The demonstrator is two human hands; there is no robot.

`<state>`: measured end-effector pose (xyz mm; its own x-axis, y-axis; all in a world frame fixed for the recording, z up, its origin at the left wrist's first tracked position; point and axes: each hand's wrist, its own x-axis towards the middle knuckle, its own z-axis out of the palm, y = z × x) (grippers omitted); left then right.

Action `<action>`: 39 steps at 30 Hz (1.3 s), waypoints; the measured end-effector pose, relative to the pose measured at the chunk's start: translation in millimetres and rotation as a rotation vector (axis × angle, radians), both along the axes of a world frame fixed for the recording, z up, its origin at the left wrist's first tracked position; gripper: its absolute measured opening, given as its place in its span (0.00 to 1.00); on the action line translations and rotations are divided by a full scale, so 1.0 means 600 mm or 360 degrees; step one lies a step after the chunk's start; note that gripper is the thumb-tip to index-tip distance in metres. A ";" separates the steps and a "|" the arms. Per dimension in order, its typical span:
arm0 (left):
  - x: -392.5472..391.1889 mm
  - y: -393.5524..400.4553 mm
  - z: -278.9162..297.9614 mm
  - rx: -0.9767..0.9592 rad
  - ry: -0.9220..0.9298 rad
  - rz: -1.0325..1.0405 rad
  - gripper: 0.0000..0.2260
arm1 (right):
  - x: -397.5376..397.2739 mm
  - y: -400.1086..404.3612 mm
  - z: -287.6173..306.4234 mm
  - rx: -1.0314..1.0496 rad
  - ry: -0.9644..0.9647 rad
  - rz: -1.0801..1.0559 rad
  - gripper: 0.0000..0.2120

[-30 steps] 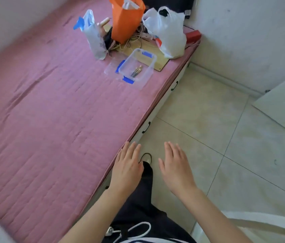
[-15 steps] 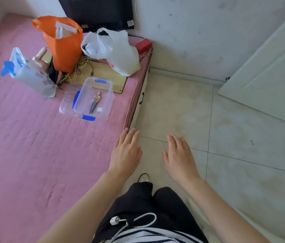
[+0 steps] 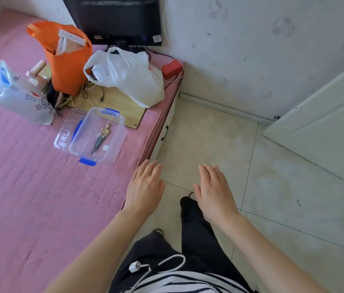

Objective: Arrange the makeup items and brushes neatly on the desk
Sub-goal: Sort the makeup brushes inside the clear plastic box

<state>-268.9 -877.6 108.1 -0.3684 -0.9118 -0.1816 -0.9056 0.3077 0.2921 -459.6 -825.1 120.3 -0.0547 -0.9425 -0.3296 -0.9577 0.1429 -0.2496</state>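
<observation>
A pink quilted mattress [image 3: 29,187] fills the view from nine to seven o'clock, running off the left and bottom edges; pale floor tiles [image 3: 219,140] spread from three to five o'clock under a scuffed white wall [image 3: 251,49]. A white door [image 3: 325,127] is cut off at three o'clock, and a dark screen [image 3: 114,20] at twelve o'clock loses its top to the frame.

At eleven o'clock an orange bag [image 3: 67,68] stands upright, its contents hard to read. Just beside it, toward one o'clock of it, slumps a white plastic bag [image 3: 128,77], partly covering a wooden board [image 3: 120,104]. A clear printed pouch [image 3: 21,96] lies at ten o'clock, with a tangle of cords between it and the orange bag that cannot be sorted out.

The clear storage box [image 3: 97,136] with blue clips sits open near the mattress edge, at eleven o'clock of the hands, its lid partly hidden beneath it. Inside lie the makeup brushes [image 3: 101,137], a few thin handles bunched together; their number is unclear.

The left hand [image 3: 145,187] hovers over the mattress edge and the right hand [image 3: 213,191] over the floor, both palm down, fingers straight, grasping nothing.

Compared with half a second ago, the box and bags appear further right and lower in view, and more of the screen shows.
</observation>
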 end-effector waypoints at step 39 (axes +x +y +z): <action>0.195 -0.360 -0.152 0.0297 0.0109 0.1315 0.20 | 0.284 -0.629 -0.148 0.0160 0.0052 0.1483 0.25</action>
<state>-151.9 -1093.5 16.8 0.3872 -0.8499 -0.3574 -0.7964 -0.5036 0.3348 -289.3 -1202.4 31.3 0.6974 -0.5782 -0.4235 -0.7032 -0.6660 -0.2487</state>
